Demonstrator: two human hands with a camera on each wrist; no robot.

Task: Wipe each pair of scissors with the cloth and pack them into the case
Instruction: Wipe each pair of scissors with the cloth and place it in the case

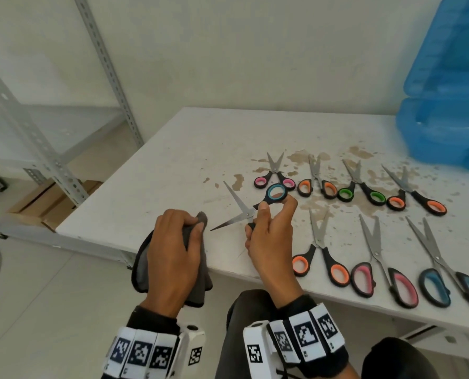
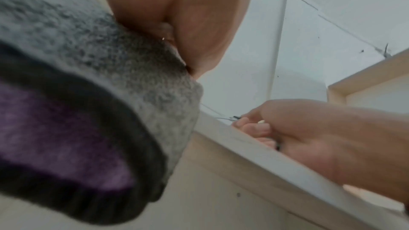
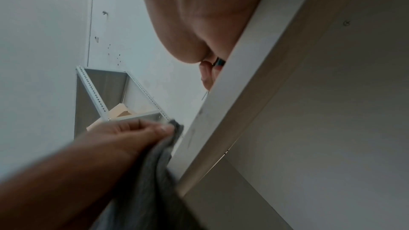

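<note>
My right hand point(image 1: 268, 214) holds a pair of blue-handled scissors point(image 1: 241, 209) by the handles above the table's front edge, blades spread apart and pointing left. One blue ring point(image 1: 276, 193) stands above my fingertips. My left hand point(image 1: 178, 236) grips a bunched grey cloth point(image 1: 197, 258) just left of the lower blade tip, with a small gap between them. The cloth point(image 2: 110, 80) fills the left wrist view, pinched under my thumb. In the right wrist view, the left hand point(image 3: 137, 132) holds the cloth point(image 3: 155, 163) by the table edge. An open blue case point(image 1: 446, 110) stands at the far right.
Several scissors lie in two rows on the stained white table point(image 1: 173, 160): pink point(image 1: 275, 173), orange point(image 1: 318, 179), green point(image 1: 361, 187) and orange point(image 1: 416, 192) behind, orange point(image 1: 320, 253), pink point(image 1: 383, 266) and blue point(image 1: 446, 272) in front. A metal shelf frame point(image 1: 50, 149) stands left.
</note>
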